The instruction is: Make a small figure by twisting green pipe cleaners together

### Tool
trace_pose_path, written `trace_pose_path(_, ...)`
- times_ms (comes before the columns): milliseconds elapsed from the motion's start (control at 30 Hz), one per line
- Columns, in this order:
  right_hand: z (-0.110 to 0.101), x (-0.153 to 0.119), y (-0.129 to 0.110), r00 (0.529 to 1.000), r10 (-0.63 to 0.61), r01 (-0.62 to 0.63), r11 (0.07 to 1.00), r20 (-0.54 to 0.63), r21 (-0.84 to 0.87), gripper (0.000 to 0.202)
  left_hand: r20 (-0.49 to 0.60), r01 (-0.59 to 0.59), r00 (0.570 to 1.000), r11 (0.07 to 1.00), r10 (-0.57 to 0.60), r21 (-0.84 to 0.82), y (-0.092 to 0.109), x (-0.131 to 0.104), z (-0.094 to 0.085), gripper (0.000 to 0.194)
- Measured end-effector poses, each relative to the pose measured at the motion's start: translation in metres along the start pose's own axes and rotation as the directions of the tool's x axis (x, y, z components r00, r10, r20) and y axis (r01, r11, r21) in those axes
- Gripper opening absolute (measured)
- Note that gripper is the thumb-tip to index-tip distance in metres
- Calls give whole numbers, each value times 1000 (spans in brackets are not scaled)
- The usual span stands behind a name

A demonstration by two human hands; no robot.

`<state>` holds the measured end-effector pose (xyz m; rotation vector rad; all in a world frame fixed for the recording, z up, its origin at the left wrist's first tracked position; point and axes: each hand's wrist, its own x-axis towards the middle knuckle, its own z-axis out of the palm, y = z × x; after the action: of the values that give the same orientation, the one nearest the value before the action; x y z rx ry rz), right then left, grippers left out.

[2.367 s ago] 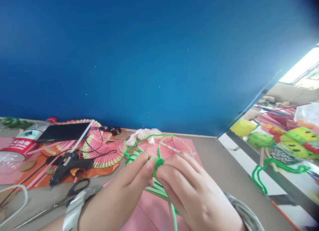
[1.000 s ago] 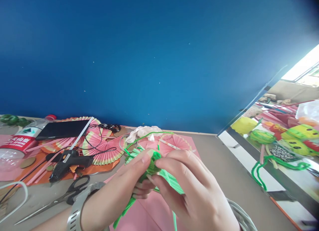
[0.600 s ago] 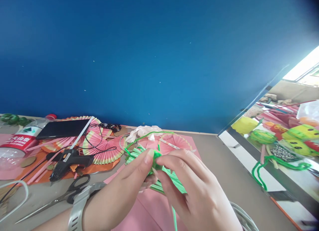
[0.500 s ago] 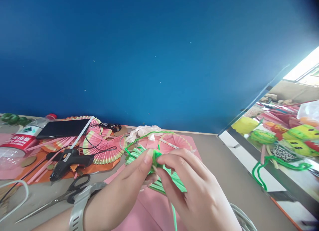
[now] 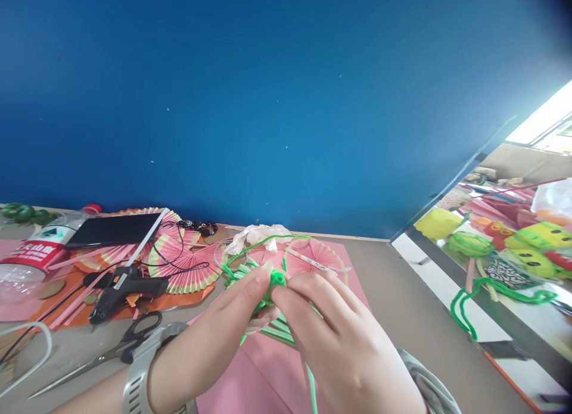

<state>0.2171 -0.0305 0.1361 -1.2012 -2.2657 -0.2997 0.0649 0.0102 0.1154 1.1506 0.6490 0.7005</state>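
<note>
Bright green fuzzy pipe cleaner (image 5: 277, 278), bunched small, is pinched between my two hands near the table's middle. My left hand (image 5: 250, 298) holds it from the left, thumb on top and fingers curled beneath. From the right, the thumb and forefinger of my right hand (image 5: 337, 324) close on the same bunch. One long green strand arcs out behind it, and another hangs below my right hand. Under my hands lie pale green pleated strips (image 5: 279, 330), partly hidden, on pink paper (image 5: 250, 372).
Left of my hands lie scissors (image 5: 98, 360), a black glue gun (image 5: 127, 289), a phone (image 5: 114, 229) and a water bottle (image 5: 38, 253). Pink paper fans (image 5: 185, 265), white tissue (image 5: 254, 235) and a pen (image 5: 313, 260) lie behind. A blue panel (image 5: 286, 104) rises at the back.
My right hand has turned and shifted slightly down, its fingers closer over the green bunch. My left hand has moved a little left and down. More of the pen now shows.
</note>
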Motion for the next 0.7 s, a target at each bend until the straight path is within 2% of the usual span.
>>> trace_pose_path(100,-3,1,2,998,-70,70,997,11,-45,29,-48,51,998,999,-51,-17,-4,3,-1,34)
trace_pose_path(200,-3,3,5,995,-103,102,993,-9,-52,29,-122,41,991,998,-46,-46,-6,6,0,31)
trace_pose_path(300,-2,2,6,997,-66,65,998,-38,-17,26,-149,23,988,997,-34,-74,-7,6,2,30)
trace_pose_path(400,-1,-1,7,999,-12,14,998,-33,55,20,-179,50,981,989,-75,-136,-9,4,2,28)
trace_pose_path(567,3,-5,7,997,59,-52,990,-50,131,17,-115,22,992,985,-43,-174,-9,5,1,25)
trace_pose_path(700,4,-3,8,986,134,-109,966,-97,233,20,-30,20,999,970,-28,-241,-9,10,1,34)
